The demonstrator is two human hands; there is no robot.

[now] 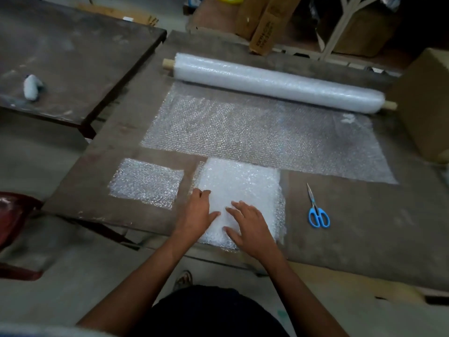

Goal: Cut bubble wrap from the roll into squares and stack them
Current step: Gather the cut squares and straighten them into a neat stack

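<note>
1. A worn brown bench [340,239] stands in a storeroom with cardboard boxes [267,25] behind.
2. The bubble wrap roll [279,82] lies across the far side, its sheet [255,135] unrolled toward the person.
3. Both hands, left hand [196,215] and right hand [250,227], press flat, fingers spread, grip holding nothing, on the stack of squares [240,183] at the near edge.
4. One single square [148,182] lies left of the stack; blue scissors [317,210] lie to its right.

A second dark counter [73,52] at left carries a small pale bundle [32,86]; cardboard boxes [269,23] stand behind, a red chair [12,217] at left.
</note>
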